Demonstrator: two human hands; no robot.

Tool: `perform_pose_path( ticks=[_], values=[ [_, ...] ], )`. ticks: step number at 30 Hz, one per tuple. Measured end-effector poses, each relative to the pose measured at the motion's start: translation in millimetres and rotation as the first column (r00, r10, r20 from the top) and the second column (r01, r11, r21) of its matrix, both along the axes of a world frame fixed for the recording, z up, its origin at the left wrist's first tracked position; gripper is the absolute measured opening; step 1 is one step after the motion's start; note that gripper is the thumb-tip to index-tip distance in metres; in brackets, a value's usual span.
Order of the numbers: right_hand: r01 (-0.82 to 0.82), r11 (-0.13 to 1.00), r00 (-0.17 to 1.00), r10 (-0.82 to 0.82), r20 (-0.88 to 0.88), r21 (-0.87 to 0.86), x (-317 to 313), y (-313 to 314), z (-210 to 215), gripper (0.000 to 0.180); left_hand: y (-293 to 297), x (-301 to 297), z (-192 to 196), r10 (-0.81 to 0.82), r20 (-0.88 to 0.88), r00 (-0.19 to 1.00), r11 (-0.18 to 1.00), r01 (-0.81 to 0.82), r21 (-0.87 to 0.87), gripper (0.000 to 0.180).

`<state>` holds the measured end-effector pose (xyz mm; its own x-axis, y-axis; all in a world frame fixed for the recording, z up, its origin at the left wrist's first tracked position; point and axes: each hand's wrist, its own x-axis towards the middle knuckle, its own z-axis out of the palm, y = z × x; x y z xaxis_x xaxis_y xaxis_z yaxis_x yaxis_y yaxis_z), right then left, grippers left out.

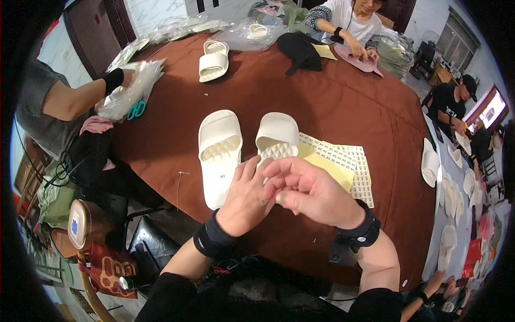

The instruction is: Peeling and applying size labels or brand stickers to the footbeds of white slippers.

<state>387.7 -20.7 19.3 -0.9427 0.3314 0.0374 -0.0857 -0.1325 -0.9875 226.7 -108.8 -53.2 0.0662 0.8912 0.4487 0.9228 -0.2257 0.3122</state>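
Note:
Two cream slide sandals lie side by side on the brown table (343, 102). The left sandal (219, 155) has a small sticker on its heel. My left hand (247, 196) rests flat over the heel of the right sandal (277, 137). Above it, my right hand (306, 188) has thumb and forefinger pinched together; whether a small sticker is between them cannot be told. Yellow and white sticker sheets (338, 163) lie just right of the sandals, partly under my right hand. Both wrists wear black bands.
Another cream sandal pair (213, 60) sits farther back. Clear plastic bags (129, 88) and teal scissors (136, 110) lie at the left by a seated person's arm. A person across the table handles a pink sole (358, 59). More pale sandals (450, 193) lie on a surface at the right.

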Motion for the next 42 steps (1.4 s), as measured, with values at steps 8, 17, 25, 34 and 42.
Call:
perform_pose_path(
  ticks=[8, 17, 25, 34, 42],
  values=[
    [0.027, 0.912, 0.996, -0.058, 0.063, 0.41, -3, -7, -7, 0.034, 7, 3, -5, -0.022, -0.04, 0.999, 1.0, 0.021, -0.018, 0.041],
    [0.114, 0.767, 0.99, -0.141, -0.009, 0.632, -7, -12, -16, 0.029, 8, 11, -10, -0.033, -0.103, 0.994, 0.997, 0.041, 0.072, 0.042],
    [0.055, 0.71, 0.994, -0.105, 0.028, 0.702, -4, -5, -11, 0.028, -1, 20, 3, -0.061, -0.138, 0.989, 0.998, 0.063, 0.013, 0.034],
    [0.303, 0.695, 0.932, -0.36, -0.05, 0.651, -13, 33, -53, 0.024, -27, -4, 0, 0.034, 0.003, 0.999, 0.999, -0.034, -0.039, 0.028],
    [0.315, 0.433, 0.926, -0.335, -0.173, 0.844, -31, 32, -85, 0.03, -26, -12, -8, 0.097, -0.061, 0.993, 0.995, -0.096, 0.022, 0.036]
  ],
)
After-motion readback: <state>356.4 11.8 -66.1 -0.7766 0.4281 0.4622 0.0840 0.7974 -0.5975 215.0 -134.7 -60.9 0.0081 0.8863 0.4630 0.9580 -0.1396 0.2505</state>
